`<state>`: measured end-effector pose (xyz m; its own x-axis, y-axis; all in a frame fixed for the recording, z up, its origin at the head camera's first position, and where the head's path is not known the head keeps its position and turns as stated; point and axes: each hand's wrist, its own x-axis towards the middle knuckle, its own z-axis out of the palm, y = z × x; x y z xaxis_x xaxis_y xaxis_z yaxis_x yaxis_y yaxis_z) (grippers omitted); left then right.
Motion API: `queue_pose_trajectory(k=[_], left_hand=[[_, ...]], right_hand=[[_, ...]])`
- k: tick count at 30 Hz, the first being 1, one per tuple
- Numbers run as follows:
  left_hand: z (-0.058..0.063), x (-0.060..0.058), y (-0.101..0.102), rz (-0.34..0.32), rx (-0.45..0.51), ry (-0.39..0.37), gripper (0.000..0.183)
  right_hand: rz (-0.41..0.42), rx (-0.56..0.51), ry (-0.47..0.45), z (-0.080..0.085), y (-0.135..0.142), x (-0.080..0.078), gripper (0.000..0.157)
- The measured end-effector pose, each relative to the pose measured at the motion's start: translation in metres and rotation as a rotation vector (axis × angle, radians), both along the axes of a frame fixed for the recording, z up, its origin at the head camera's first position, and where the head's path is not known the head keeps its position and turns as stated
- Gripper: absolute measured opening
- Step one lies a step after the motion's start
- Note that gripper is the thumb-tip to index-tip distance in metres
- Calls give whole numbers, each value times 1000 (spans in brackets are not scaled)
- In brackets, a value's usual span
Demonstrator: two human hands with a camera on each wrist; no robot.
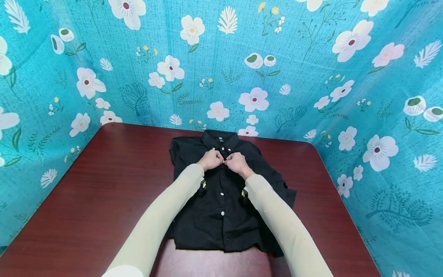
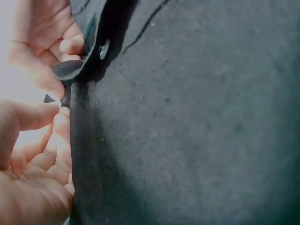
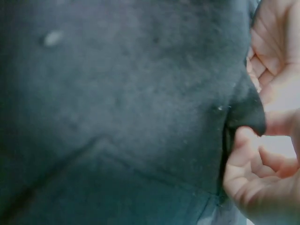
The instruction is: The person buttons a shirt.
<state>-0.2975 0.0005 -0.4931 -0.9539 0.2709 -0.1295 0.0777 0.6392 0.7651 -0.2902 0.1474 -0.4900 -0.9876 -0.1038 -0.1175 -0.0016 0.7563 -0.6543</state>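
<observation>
A black button-up shirt (image 1: 204,227) lies front up, its collar (image 1: 238,143) at the far side. At the upper front placket, my left hand (image 1: 212,159) and right hand (image 1: 238,163) meet just below the collar. Thumb and fingers of the left hand (image 2: 33,154) pinch a small white button at the placket edge. Opposite it, my right hand (image 3: 262,173) pinches a raised fold of the black placket cloth. Lower on the front, white buttons (image 1: 223,213) show in a line.
The shirt is spread on a dark red-brown table (image 1: 104,192). A turquoise flowered curtain (image 1: 214,77) hangs behind the table and along both sides. Small dark wrist devices (image 1: 202,187) sit under both forearms, close over the shirt.
</observation>
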Motion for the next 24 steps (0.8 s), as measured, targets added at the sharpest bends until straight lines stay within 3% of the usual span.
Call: queue_pose_trajectory(k=[3, 9, 14, 24], left_hand=[[0, 1, 0, -2, 6, -3, 7], [-1, 1, 1, -13, 25, -18, 9], [-4, 1, 2, -8, 64, -15, 8], [-4, 1, 2, 34, 83, -6, 8]], right_hand=[[-9, 14, 14, -1, 0, 1, 29], [47, 50, 6, -1, -1, 2, 41], [52, 42, 27, -2, 0, 1, 40], [72, 154, 116, -2, 0, 2, 37]])
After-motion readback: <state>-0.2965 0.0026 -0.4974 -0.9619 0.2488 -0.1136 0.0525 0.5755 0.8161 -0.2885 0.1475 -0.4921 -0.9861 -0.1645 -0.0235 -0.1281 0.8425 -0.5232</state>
